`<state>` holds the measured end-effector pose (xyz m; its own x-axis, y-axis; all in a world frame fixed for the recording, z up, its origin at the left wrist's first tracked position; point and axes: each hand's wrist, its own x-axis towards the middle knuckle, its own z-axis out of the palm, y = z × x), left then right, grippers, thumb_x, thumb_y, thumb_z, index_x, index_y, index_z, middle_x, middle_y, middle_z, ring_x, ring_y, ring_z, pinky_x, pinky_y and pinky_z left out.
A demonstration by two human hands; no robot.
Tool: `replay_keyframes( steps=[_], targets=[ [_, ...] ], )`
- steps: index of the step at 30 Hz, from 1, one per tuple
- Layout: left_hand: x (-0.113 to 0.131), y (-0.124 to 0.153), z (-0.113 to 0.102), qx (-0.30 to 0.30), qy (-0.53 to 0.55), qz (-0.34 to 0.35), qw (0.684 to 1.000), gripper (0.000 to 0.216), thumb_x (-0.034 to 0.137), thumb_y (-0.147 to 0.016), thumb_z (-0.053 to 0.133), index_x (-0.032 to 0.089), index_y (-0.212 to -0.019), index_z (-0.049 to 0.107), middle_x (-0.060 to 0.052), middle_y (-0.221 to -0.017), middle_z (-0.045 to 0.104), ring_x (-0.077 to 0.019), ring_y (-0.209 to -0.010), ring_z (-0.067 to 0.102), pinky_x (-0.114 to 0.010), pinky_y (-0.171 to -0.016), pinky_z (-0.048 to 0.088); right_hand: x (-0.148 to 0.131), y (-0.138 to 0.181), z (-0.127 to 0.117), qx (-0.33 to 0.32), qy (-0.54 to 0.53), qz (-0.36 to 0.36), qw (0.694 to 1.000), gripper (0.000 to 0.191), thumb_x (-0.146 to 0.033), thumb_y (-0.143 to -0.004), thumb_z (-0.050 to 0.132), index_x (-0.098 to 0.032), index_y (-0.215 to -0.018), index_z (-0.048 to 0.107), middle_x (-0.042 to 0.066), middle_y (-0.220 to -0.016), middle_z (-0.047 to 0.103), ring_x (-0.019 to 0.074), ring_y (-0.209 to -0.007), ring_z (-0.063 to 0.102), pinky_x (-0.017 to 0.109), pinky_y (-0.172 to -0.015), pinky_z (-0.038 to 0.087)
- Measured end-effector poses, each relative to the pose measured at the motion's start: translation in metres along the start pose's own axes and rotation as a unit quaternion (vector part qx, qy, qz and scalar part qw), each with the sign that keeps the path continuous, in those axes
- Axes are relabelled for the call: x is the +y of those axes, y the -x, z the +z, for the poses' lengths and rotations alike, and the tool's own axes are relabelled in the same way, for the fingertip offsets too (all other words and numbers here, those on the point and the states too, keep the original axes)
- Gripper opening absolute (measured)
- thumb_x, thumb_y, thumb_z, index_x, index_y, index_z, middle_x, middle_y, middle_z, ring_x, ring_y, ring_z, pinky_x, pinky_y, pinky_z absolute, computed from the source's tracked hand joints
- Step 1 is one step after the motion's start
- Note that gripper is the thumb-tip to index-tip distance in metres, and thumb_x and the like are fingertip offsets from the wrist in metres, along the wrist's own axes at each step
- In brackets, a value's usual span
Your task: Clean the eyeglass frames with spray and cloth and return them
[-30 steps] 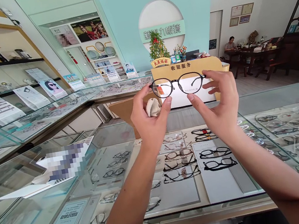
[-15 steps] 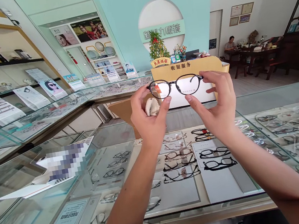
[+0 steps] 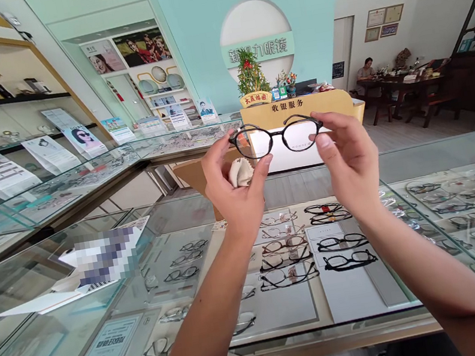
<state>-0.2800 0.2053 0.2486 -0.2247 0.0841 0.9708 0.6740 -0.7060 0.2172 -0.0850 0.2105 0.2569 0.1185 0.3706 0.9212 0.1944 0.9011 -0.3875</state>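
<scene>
I hold a pair of black round-framed glasses (image 3: pixel 277 137) up at arm's length above a glass display counter (image 3: pixel 103 298). My left hand (image 3: pixel 235 187) pinches the left lens rim between thumb and fingers, and a small crumpled beige cloth (image 3: pixel 240 173) is tucked in its palm. My right hand (image 3: pixel 348 162) grips the right end of the frame, thumb on the lens edge, fingers curled behind. The temples are unfolded and point away from me.
Under the counter glass lie several rows of eyeglass frames (image 3: pixel 295 253) on grey trays. A paper stack (image 3: pixel 88 267) lies on the glass at left. A wooden cashier desk (image 3: pixel 299 110) stands behind; a seated person (image 3: pixel 366 71) is at a far table.
The glasses shifted slightly left and up. My right thumb moved from under the lens onto the frame's right edge. My left hand kept its pinch and the cloth.
</scene>
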Motion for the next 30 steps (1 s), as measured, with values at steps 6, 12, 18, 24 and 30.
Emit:
replay_keyframes(
  steps=[6,12,18,24,30],
  targets=[
    [0.0087,0.0002,-0.0038,-0.005,-0.041,-0.004,0.999,0.067,0.062,-0.097,0.080,0.027,-0.149,0.056,-0.015,-0.149,0.069,-0.0334,-0.140,0.069,-0.052,-0.115,0.059,0.0028,-0.0060,-0.0008,0.021,-0.068,0.049,0.996,0.017,-0.039,-0.110,0.066,-0.032,-0.123,0.075,0.006,-0.134,0.081,0.0243,-0.110,0.081,0.046,-0.090,0.071],
    [0.0054,0.0020,-0.0022,-0.026,-0.025,-0.017,0.999,0.067,0.064,-0.098,0.076,0.026,-0.149,0.055,-0.014,-0.149,0.069,-0.0324,-0.139,0.069,-0.051,-0.114,0.060,0.0052,-0.0047,-0.0023,-0.015,-0.121,0.080,0.989,0.020,-0.046,-0.112,0.061,-0.032,-0.123,0.071,0.003,-0.114,0.081,0.0162,-0.082,0.076,0.038,-0.082,0.069],
    [0.0047,0.0016,0.0007,-0.044,0.032,-0.032,0.998,0.064,0.061,-0.100,0.076,0.030,-0.150,0.051,-0.013,-0.149,0.067,-0.0311,-0.139,0.069,-0.052,-0.118,0.059,0.0041,-0.0062,-0.0063,-0.042,-0.154,0.105,0.982,0.023,-0.048,-0.111,0.062,-0.031,-0.122,0.070,0.003,-0.109,0.080,0.0160,-0.079,0.073,0.037,-0.081,0.066],
    [0.0078,-0.0043,-0.0011,-0.023,0.037,-0.025,0.999,0.062,0.066,-0.096,0.078,0.029,-0.142,0.057,-0.011,-0.142,0.068,-0.0294,-0.135,0.070,-0.049,-0.119,0.057,0.0050,-0.0090,-0.0077,-0.017,-0.149,0.102,0.983,0.023,-0.049,-0.107,0.068,-0.030,-0.118,0.076,0.004,-0.110,0.082,0.0188,-0.088,0.076,0.038,-0.080,0.065],
    [0.0037,-0.0025,-0.0019,-0.039,0.088,-0.069,0.993,0.065,0.067,-0.092,0.083,0.032,-0.139,0.055,-0.009,-0.135,0.068,-0.0266,-0.116,0.077,-0.042,-0.095,0.066,0.0078,-0.0090,-0.0102,0.001,-0.141,0.087,0.986,0.019,-0.045,-0.105,0.073,-0.032,-0.116,0.081,0.004,-0.121,0.084,0.0231,-0.112,0.079,0.045,-0.094,0.066]
  ],
)
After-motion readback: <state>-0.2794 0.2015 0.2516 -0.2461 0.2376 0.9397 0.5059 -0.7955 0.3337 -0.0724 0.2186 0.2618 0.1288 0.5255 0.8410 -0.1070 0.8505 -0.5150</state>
